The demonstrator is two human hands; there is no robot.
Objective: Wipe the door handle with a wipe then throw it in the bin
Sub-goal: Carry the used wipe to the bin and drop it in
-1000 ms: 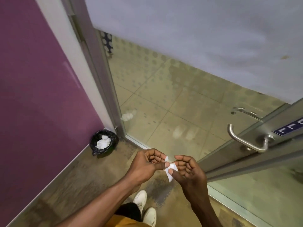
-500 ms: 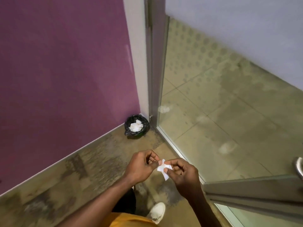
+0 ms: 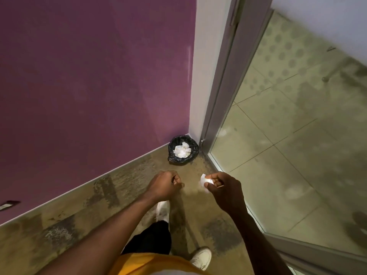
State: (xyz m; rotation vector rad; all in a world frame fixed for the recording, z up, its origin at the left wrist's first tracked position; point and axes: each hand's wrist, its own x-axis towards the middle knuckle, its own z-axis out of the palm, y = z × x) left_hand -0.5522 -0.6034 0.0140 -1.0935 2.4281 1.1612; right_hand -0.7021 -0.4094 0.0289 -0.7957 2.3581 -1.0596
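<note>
A matt purple wall (image 3: 89,76) meets a rough, mottled floor (image 3: 69,225), where a bin (image 3: 183,148) lined with glossy black plastic holds crumpled white paper. The door frame (image 3: 224,86) looks like smooth brushed metal beside frosted, dotted glass (image 3: 288,66). The right hand (image 3: 224,187) pinches a soft white wipe (image 3: 205,181).

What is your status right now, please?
Right hand grips the crumpled wipe. Left hand curled shut, empty. Bin ahead in the corner, black-lined, holding white scraps. Floor between looks clear.
</note>
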